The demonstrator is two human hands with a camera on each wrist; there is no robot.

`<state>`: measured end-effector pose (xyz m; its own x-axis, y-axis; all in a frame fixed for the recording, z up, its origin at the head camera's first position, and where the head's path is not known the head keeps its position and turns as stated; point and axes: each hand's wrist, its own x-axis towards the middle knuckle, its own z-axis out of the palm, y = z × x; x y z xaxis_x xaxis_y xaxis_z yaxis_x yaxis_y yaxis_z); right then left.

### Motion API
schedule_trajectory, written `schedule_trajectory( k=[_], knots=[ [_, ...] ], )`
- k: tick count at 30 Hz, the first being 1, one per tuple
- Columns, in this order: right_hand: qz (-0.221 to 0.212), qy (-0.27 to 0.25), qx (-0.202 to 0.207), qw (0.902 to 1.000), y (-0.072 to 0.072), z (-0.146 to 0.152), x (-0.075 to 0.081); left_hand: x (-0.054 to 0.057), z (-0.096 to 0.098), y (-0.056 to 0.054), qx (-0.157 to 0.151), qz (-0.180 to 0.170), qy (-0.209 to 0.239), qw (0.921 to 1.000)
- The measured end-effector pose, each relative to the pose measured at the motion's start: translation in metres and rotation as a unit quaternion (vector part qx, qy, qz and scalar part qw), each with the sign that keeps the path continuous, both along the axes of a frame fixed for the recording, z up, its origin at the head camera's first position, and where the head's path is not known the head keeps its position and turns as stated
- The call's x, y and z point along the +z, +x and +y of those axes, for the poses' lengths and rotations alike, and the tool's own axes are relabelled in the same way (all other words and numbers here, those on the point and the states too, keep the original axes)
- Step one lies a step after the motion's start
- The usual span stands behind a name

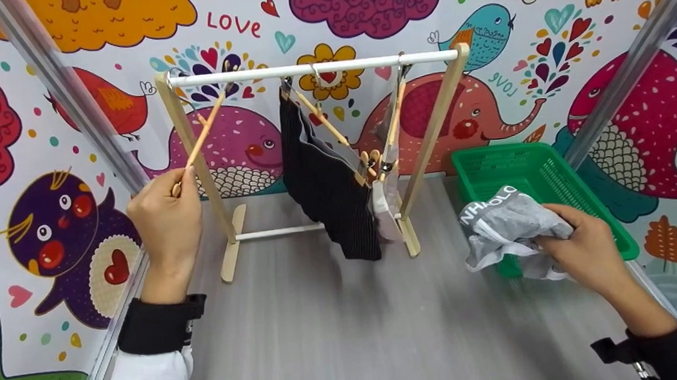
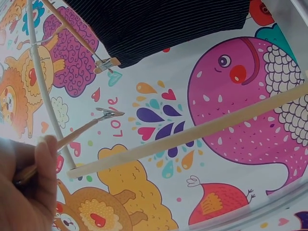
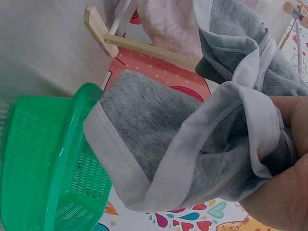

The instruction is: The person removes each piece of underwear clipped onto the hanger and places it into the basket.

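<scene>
In the head view my left hand (image 1: 168,218) grips one end of a wooden clip hanger (image 1: 210,127) at the rack's left side. The hanger slants upward, and a metal clip at its far end (image 2: 108,114) carries no cloth. Whether its hook sits on the rod is unclear. My right hand (image 1: 588,249) holds a crumpled grey garment (image 1: 513,224) with white trim and white lettering, above the front of a green basket (image 1: 555,176). In the right wrist view, the garment's white edging (image 3: 175,159) loops toward my fingers, and folds hide its full shape.
A small wooden rack with a white rod (image 1: 359,63) stands on the grey floor (image 1: 325,330). Black pinstriped bottoms (image 1: 329,184) and a pale pink garment (image 1: 385,210) hang from clip hangers toward its right. Patterned walls with metal edges (image 1: 630,58) enclose the space.
</scene>
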<state>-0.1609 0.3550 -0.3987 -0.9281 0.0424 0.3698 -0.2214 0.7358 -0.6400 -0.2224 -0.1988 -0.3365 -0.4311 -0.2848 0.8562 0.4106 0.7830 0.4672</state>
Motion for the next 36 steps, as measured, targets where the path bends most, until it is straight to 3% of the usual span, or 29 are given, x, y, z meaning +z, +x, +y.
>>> schedule_trajectory(
  k=[11, 16, 23, 36],
  knots=[
    [-0.012, -0.025, -0.034, 0.9990, -0.018, 0.017, 0.004, 0.003, -0.002, -0.007, -0.001, -0.026, 0.016, 0.9995],
    [-0.023, -0.034, -0.047, 0.9981, -0.025, 0.028, 0.003, -0.003, -0.003, -0.008, -0.001, -0.028, 0.018, 0.9995],
    [-0.015, -0.022, -0.065, 0.9975, -0.037, 0.038, 0.001, -0.012, -0.005, -0.013, 0.004, -0.009, -0.018, 0.9998],
    [-0.028, -0.001, -0.083, 0.9962, -0.056, 0.056, -0.001, -0.029, -0.003, -0.013, -0.026, -0.031, 0.019, 0.9990]
  ],
)
